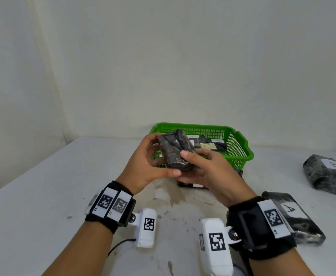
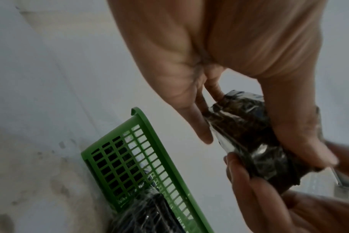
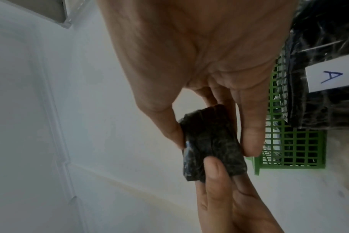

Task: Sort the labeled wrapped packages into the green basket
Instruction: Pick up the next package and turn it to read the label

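Both hands, left point(image 1: 143, 166) and right point(image 1: 209, 172), pinch one small dark plastic-wrapped package point(image 1: 176, 150), held above the table just in front of the green plastic mesh basket point(image 1: 241, 148).

A stained white table point(image 1: 43, 196) stands against a plain white wall point(image 1: 163, 56).

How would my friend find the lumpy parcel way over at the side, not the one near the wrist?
Start at the green basket, then go far right along the white table. The dark wrapped package lies alone at the edge; its white label looks like B, unlike the flatter package marked A.
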`<state>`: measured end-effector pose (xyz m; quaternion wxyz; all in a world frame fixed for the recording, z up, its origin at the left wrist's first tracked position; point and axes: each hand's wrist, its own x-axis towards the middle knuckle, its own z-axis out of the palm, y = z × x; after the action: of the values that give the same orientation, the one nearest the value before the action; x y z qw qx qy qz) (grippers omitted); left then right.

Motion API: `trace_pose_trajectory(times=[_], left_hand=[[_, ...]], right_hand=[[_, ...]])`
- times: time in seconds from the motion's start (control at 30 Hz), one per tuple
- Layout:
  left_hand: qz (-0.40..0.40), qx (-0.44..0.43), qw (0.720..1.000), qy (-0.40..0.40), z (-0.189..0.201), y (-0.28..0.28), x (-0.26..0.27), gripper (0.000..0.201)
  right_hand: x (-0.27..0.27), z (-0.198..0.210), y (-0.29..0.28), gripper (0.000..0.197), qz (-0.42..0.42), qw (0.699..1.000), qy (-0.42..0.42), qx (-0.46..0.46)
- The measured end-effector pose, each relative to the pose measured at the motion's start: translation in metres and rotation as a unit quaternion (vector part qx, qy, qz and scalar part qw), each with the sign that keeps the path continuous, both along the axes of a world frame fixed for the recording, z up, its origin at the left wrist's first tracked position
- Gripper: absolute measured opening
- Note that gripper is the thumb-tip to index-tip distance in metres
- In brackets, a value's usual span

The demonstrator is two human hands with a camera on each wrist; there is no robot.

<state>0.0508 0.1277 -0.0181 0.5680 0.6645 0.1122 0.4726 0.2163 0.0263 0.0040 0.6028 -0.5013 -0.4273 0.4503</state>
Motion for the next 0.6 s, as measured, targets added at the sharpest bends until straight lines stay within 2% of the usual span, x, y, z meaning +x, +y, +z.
trace_pose_trajectory(times=[0.03,0.1,0.17,0.23,0.33,0.47,0.5,0.6], left_hand=[[-0.016,-0.014,1.0,0.002,0.001,-0.001,0.0,0.089],[-0.036,-0.046,0.998,-0.003,0.003,-0.004,-0.001,0.073],[-0.029,-0.077,0.996,-0.016,0.004,-0.004,0.0,0.047],[-0.01,-0.098,0.995,-0.011,0.005,-0.004,0.003,0.034],[0.017,-0.104,0.994,0.0,0.005,-0.004,0.008,0.042],[0.023,-0.116,0.993,-0.001,0.004,-0.005,0.009,0.064],[0.021,-0.114,0.993,0.008,0.004,-0.005,0.008,0.063],[0.024,-0.098,0.994,0.036,0.004,-0.006,0.005,0.042]], right_hand=[[0.001,0.0,0.001,0.046,-0.012,1.0,0.005,0.007],[0.005,-0.001,0.001,0.03,-0.028,0.999,-0.023,0.008],[0.007,-0.002,0.001,0.023,-0.038,0.997,-0.071,0.013],[0.007,-0.002,0.001,0.023,-0.054,0.995,-0.081,0.019],[0.005,-0.002,0.003,0.031,-0.075,0.995,-0.052,0.03],[0.005,-0.004,0.003,0.039,-0.062,0.997,-0.036,0.031],[0.005,-0.005,0.003,0.037,-0.062,0.996,-0.044,0.035],[0.007,-0.008,0.004,0.032,-0.071,0.993,-0.079,0.049]])
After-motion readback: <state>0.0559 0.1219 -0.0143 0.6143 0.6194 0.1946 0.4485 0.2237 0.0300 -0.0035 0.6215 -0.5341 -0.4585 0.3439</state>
